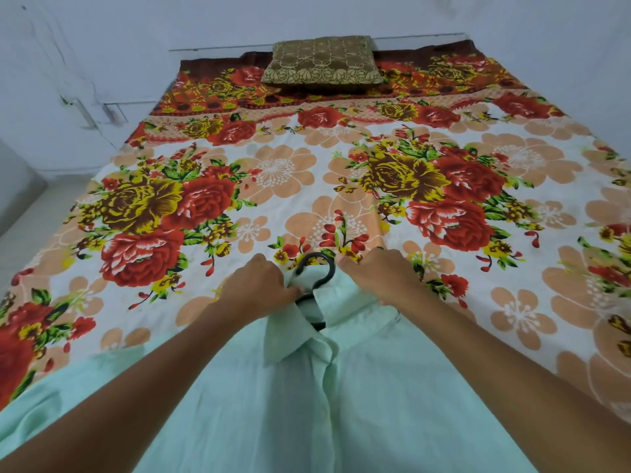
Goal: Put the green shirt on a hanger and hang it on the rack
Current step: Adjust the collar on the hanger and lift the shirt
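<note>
1. Head view: the green shirt lies on the bed, with a black hanger inside.
2. Your left hand pinches the collar.
3. Your right hand grips the shoulder cloth.

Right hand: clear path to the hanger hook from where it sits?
Probably yes. The right hand grips the green shirt at the collar, right beside the black hanger hook, which sticks out above the collar with only bedsheet around it.
</note>
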